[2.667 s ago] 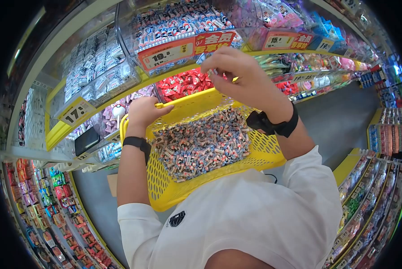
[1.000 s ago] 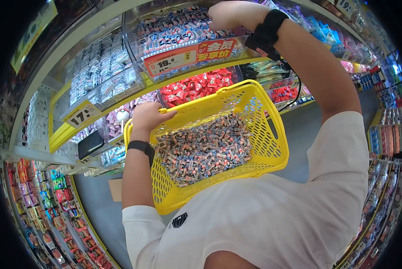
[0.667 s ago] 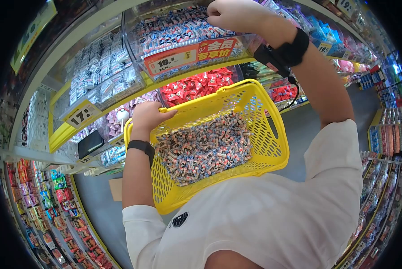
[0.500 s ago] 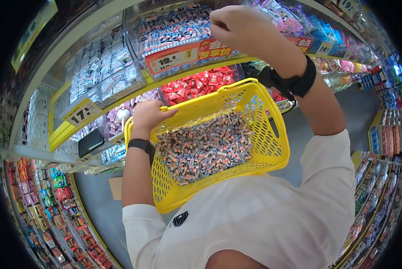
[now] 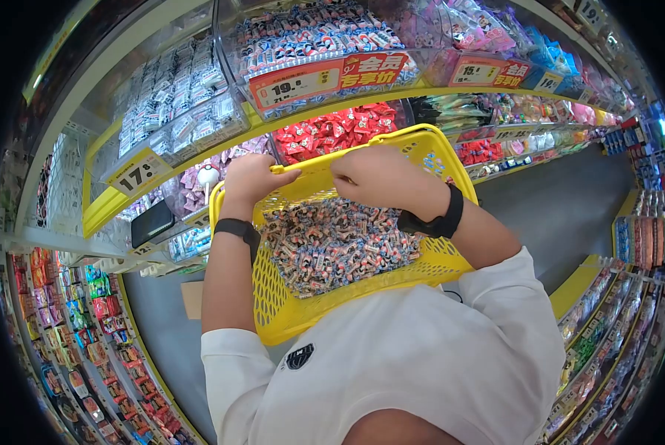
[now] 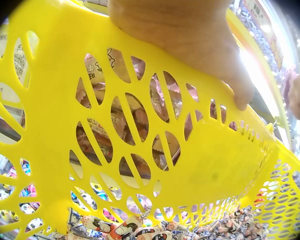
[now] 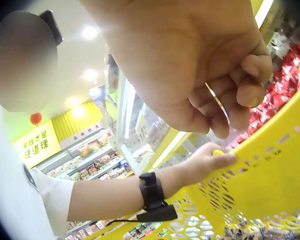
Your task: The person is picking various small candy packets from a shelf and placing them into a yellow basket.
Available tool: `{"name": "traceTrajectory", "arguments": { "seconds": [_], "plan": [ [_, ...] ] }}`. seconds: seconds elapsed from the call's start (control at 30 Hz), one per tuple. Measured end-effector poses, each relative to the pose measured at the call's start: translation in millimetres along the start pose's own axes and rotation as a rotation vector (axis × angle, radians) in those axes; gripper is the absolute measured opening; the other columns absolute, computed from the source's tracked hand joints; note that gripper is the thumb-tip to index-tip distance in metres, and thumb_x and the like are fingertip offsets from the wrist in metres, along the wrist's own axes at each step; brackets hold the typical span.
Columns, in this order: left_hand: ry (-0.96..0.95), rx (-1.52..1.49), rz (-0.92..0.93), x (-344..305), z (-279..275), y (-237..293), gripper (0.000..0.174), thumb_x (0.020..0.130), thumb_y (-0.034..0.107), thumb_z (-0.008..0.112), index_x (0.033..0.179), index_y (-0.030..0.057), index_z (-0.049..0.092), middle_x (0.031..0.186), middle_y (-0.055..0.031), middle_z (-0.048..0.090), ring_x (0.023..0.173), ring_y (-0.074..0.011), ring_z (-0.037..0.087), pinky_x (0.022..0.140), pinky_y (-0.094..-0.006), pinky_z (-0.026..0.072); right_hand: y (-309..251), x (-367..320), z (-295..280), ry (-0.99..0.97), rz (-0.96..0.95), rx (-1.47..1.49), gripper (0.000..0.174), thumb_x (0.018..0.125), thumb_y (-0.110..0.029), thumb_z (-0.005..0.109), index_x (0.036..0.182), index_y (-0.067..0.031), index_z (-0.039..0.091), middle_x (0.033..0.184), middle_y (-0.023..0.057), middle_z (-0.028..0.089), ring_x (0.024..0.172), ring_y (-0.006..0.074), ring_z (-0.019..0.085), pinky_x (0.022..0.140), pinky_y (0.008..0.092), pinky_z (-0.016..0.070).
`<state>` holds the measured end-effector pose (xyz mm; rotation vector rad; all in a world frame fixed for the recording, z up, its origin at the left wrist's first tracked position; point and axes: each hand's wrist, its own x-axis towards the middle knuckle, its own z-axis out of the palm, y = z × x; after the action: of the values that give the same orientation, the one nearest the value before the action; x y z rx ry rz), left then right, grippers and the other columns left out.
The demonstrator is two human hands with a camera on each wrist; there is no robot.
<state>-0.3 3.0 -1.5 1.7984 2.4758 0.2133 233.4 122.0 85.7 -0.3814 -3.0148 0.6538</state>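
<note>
My left hand (image 5: 251, 180) grips the far rim of a yellow plastic shopping basket (image 5: 451, 259), its thumb lying over the edge. A broad layer of small wrapped candies (image 5: 332, 245) covers the basket's floor. Above the basket's far side is my right hand (image 5: 384, 178), fingers loosely curled with gaps between them. In the right wrist view its palm side shows, and nothing is visible in the fingers (image 7: 222, 112). Similar wrapped candies (image 5: 314, 37) fill a clear bin on the shelf beyond, behind a 19.8 price sign (image 5: 295, 83).
Red-wrapped sweets (image 5: 340, 130) lie in a lower bin just behind the basket rim. To the left are a bin of white packets (image 5: 173, 96), a 17.8 tag (image 5: 137, 171) and a black phone (image 5: 153, 224). Stocked shelves (image 5: 607, 334) flank the grey floor (image 5: 547, 193).
My right hand has come down from the upper candy bin, towards me, to above the basket. My left hand keeps its grip on the rim.
</note>
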Motion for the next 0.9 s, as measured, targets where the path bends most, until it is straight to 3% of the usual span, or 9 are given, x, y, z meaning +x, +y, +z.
{"name": "traceTrajectory", "arguments": {
  "seconds": [0.07,0.17,0.4,0.57,0.67,0.9],
  "plan": [
    [-0.002,0.005,-0.003,-0.4,-1.0,1.0,0.067,0.071,0.074,0.063,0.070,0.0079,0.073,0.065,-0.0125,0.066,0.064,-0.0303,0.066,0.062,-0.0421,0.0514,4.6,2.1,16.7,-0.134,0.078,0.012,0.021,0.084,-0.024,0.056,0.082,-0.0054,0.066,0.077,0.0142,0.066,0.075,0.0342,0.066,0.069,0.0478,0.0518],
    [-0.003,0.004,0.001,-0.1,-0.2,0.3,0.067,0.071,0.074,0.063,0.071,0.0078,0.073,0.066,-0.0128,0.066,0.065,-0.0306,0.066,0.062,-0.0424,0.0515,33.7,3.3,71.5,-0.136,0.024,0.067,0.021,0.083,-0.024,0.057,0.082,-0.0059,0.067,0.080,0.0142,0.067,0.078,0.0345,0.066,0.070,0.0484,0.0518],
    [-0.009,-0.010,0.001,-0.6,-1.8,0.5,0.067,0.071,0.074,0.063,0.072,0.0079,0.073,0.067,-0.0129,0.067,0.065,-0.0311,0.066,0.063,-0.0425,0.0516,67.8,3.4,149.0,-0.418,0.061,0.019,0.018,0.083,-0.021,0.057,0.090,-0.0084,0.068,0.087,0.0143,0.067,0.085,0.0343,0.066,0.072,0.0493,0.0510],
    [0.010,-0.009,0.013,-0.3,0.7,-1.2,0.067,0.071,0.074,0.063,0.072,0.0080,0.073,0.067,-0.0129,0.067,0.066,-0.0313,0.066,0.063,-0.0425,0.0517,73.3,-4.6,166.1,-0.473,0.014,-0.023,0.022,0.084,-0.019,0.059,0.102,-0.0091,0.068,0.100,0.0181,0.063,0.092,0.0377,0.065,0.076,0.0504,0.0515],
    [0.004,0.004,0.014,-0.1,0.2,-1.1,0.066,0.071,0.074,0.063,0.072,0.0083,0.073,0.067,-0.0127,0.067,0.066,-0.0312,0.066,0.063,-0.0424,0.0518,76.8,-13.0,177.8,-0.489,-0.019,0.037,0.034,0.086,-0.015,0.059,0.119,-0.0088,0.066,0.118,0.0201,0.059,0.102,0.0390,0.062,0.084,0.0507,0.0523],
    [-0.028,0.002,0.001,-0.3,-2.5,0.4,0.067,0.072,0.074,0.062,0.071,0.0080,0.072,0.068,-0.0124,0.067,0.067,-0.0309,0.066,0.063,-0.0424,0.0518,77.6,-16.4,181.0,-0.521,-0.031,-0.129,0.036,0.091,-0.014,0.059,0.127,-0.0111,0.062,0.130,0.0211,0.052,0.108,0.0385,0.061,0.086,0.0496,0.0537]
  ]
}}
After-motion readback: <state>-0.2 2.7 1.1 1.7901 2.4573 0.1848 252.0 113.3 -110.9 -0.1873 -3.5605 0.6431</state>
